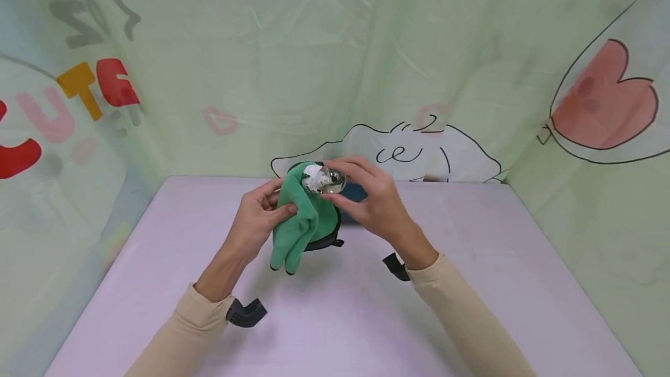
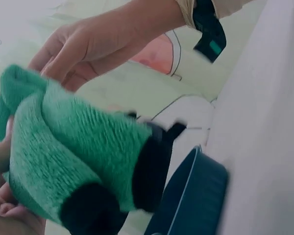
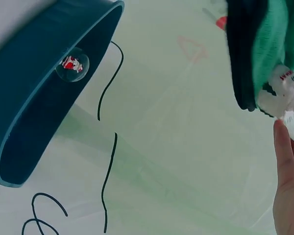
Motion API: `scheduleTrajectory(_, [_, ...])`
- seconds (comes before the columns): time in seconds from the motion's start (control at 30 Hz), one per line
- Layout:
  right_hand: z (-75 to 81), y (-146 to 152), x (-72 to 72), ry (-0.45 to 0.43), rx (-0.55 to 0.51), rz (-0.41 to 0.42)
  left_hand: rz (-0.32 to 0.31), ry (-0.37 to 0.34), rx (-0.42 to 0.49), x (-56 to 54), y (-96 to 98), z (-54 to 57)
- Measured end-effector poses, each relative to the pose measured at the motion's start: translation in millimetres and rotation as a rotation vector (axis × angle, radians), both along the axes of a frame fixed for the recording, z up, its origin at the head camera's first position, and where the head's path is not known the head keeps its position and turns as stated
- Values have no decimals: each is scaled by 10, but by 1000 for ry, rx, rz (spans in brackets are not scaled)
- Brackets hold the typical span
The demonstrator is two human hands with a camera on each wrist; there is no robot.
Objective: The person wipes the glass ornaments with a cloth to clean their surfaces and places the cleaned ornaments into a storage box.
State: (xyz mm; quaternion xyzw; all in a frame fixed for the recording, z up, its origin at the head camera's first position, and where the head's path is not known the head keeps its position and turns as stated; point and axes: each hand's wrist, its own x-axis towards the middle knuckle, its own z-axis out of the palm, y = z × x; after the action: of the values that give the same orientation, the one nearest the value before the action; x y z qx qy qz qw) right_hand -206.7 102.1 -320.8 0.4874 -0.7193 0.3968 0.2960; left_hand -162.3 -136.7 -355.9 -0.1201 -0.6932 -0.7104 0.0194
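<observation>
My left hand (image 1: pixel 255 214) grips a fuzzy green cloth (image 1: pixel 323 223) with black edging, thumb on top, and the cloth hangs down in folds. Between the thumb and fingers of my right hand (image 1: pixel 379 199) is a small snow globe (image 1: pixel 335 181), pinched by its clear ball. Its white, figured base faces the cloth and overlaps it in the head view. In the left wrist view the cloth (image 2: pixel 88 132) hides most of the left fingers. The right wrist view shows the snow globe's white part (image 3: pixel 286 98) right against the green fabric.
Behind the hands, a dark blue bin (image 1: pixel 355 192) stands on the pale table (image 1: pixel 471 284), partly hidden by them. A second clear globe (image 3: pixel 72 64) with a red and white figure shows in the bin. Printed curtains (image 1: pixel 314 63) enclose the table's back and sides.
</observation>
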Motion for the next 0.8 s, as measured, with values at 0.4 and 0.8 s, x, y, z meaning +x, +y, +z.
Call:
scheduleTrajectory(0.4, [-7,38,13,-58,143,136,125,-3,37,-7,37,24])
scheduleTrajectory(0.8, [22,125,32,-62,209,230,132,27,70,-49,2,84])
